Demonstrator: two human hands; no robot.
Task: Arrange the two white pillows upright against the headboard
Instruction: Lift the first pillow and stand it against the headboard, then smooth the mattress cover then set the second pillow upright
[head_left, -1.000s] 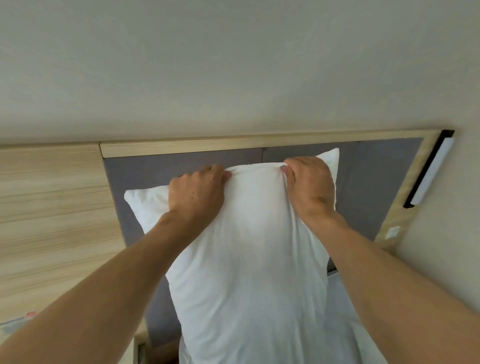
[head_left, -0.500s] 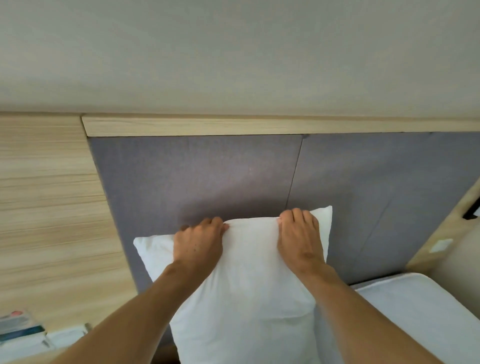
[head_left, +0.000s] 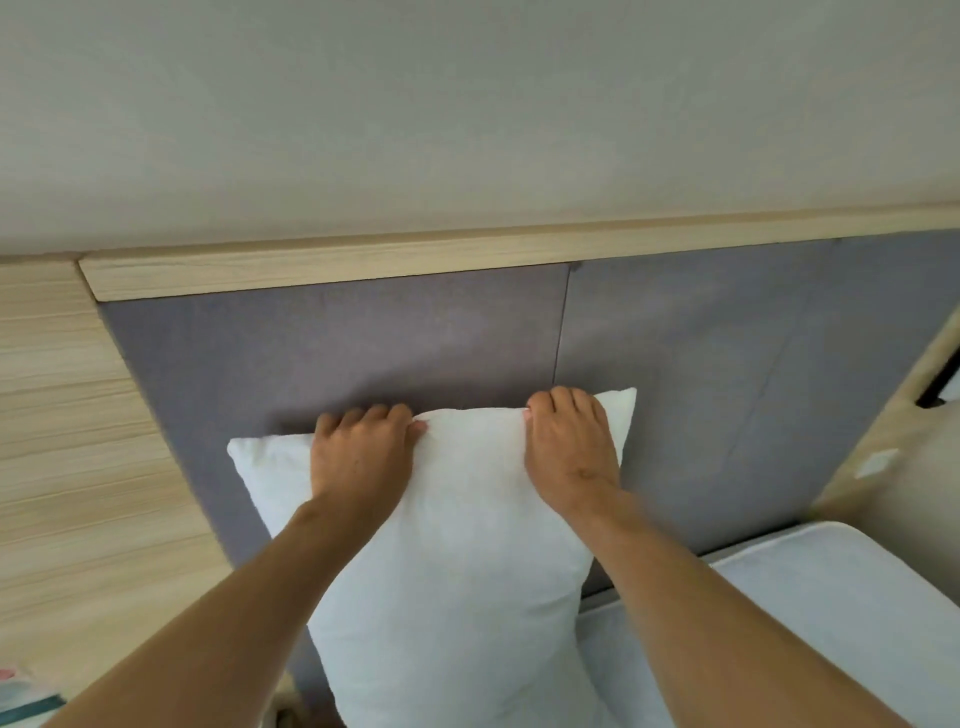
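A white pillow (head_left: 457, 561) stands upright on its short end against the grey padded headboard (head_left: 363, 353), at the headboard's left half. My left hand (head_left: 361, 457) grips the pillow's top edge left of centre, fingers curled over the back. My right hand (head_left: 571, 447) grips the same edge near the right corner. Only one pillow is in view; its lower end is cut off by the frame.
A light wooden rail (head_left: 415, 254) caps the headboard, with a wood-panelled wall (head_left: 67, 441) to the left. The white mattress (head_left: 810, 597) lies at the lower right. A wooden side panel with a dark fixture (head_left: 935, 384) stands at far right.
The pillow and both hands have come down along the headboard from near its top rail to its lower half. Both hands keep their hold on the top edge.
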